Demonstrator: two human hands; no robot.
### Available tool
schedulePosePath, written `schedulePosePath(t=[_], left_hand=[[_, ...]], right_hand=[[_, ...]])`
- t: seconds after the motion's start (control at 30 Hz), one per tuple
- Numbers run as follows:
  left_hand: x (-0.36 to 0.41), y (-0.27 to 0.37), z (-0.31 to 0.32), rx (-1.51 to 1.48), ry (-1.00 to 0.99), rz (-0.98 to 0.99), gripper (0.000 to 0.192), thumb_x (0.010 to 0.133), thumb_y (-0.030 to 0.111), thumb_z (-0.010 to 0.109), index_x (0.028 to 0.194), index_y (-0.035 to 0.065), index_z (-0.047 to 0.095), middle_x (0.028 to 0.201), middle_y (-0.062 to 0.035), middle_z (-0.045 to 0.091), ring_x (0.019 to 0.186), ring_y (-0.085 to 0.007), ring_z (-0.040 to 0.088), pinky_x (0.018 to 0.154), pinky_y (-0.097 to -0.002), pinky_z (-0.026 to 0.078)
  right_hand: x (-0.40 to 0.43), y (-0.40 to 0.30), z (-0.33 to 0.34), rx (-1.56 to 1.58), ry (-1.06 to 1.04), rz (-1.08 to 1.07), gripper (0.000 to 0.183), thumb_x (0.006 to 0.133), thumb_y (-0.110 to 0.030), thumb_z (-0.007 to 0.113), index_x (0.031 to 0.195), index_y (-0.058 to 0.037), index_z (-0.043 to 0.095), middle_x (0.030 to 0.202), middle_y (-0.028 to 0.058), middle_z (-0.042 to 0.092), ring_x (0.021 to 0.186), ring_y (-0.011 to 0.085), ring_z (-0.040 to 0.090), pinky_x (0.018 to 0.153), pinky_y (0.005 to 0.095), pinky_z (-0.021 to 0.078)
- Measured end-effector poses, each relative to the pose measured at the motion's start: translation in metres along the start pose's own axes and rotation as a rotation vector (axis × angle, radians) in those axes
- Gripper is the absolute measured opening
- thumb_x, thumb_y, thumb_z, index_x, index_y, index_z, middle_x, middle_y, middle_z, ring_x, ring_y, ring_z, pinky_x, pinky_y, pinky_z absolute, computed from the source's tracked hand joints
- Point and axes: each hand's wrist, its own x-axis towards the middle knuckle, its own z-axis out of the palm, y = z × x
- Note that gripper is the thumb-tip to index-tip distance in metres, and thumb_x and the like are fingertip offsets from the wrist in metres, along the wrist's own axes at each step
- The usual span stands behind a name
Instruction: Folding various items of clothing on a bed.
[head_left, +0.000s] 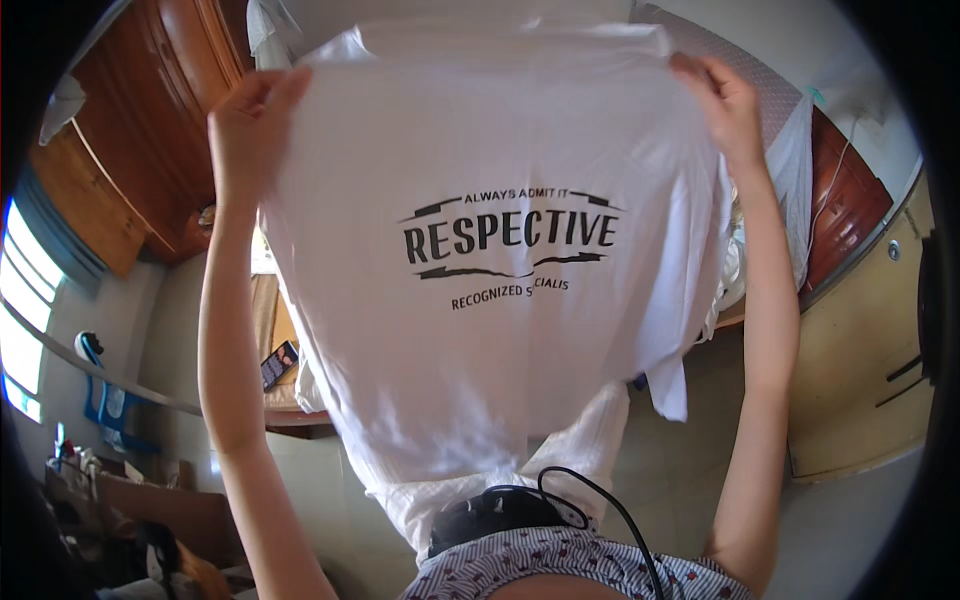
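A white shirt (480, 352) with black printed lettering hangs spread out in front of my body, held up by its upper edge. At its upper left corner, my left hand (251, 127) pinches the cloth between thumb and fingers. Opposite, my right hand (724, 112) grips the upper right corner, with the fabric drooping in folds below it. What looks like a sleeve (667, 390) dangles at the lower right. The cloth's lower part hangs over my white trousers (585, 442) and hides much of what lies behind.
Behind the shirt is a wooden bed frame (847, 195) with a patterned mattress (720, 60). A smartphone (280, 365) lies on a brown padded surface to the left. A blue plastic chair (112, 405) stands by the window, a yellowish cabinet (862, 360) on the right. A black cable (630, 517) loops at my waist.
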Motion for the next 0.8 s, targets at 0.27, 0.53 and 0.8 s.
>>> schedulePosePath(t=[0.27, 0.53, 0.8], left_hand=[[-0.002, -0.188, 0.092, 0.109, -0.445, -0.153, 0.021, 0.075, 0.023, 0.060, 0.077, 0.0026, 0.061, 0.061, -0.0018, 0.056, 0.055, -0.0065, 0.049, 0.050, -0.0211, 0.039], [-0.042, -0.317, 0.172, 0.472, -0.376, -0.226, 0.021, 0.077, 0.026, 0.048, 0.084, 0.0080, 0.056, 0.084, -0.0108, 0.058, 0.080, -0.0307, 0.054, 0.068, -0.0385, 0.042], [-0.075, -0.385, 0.228, 0.670, -0.342, -0.029, 0.016, 0.078, 0.023, 0.049, 0.086, 0.0115, 0.055, 0.083, -0.0096, 0.054, 0.082, -0.0292, 0.051, 0.070, -0.0392, 0.041]], right_hand=[[-0.032, 0.206, 0.094, -0.051, -0.488, 0.218, 0.018, 0.075, -0.018, 0.060, 0.071, -0.0006, 0.056, 0.059, 0.0001, 0.051, 0.054, 0.0069, 0.042, 0.048, 0.0239, 0.0338], [-0.102, 0.320, 0.211, -0.541, -0.445, 0.319, 0.010, 0.077, -0.012, 0.044, 0.080, -0.0036, 0.049, 0.075, 0.0153, 0.055, 0.076, 0.0326, 0.054, 0.063, 0.0420, 0.0413], [-0.163, 0.385, 0.273, -0.780, -0.465, 0.363, 0.015, 0.079, -0.012, 0.046, 0.088, -0.0027, 0.052, 0.083, 0.0195, 0.055, 0.079, 0.0351, 0.053, 0.070, 0.0416, 0.0420]])
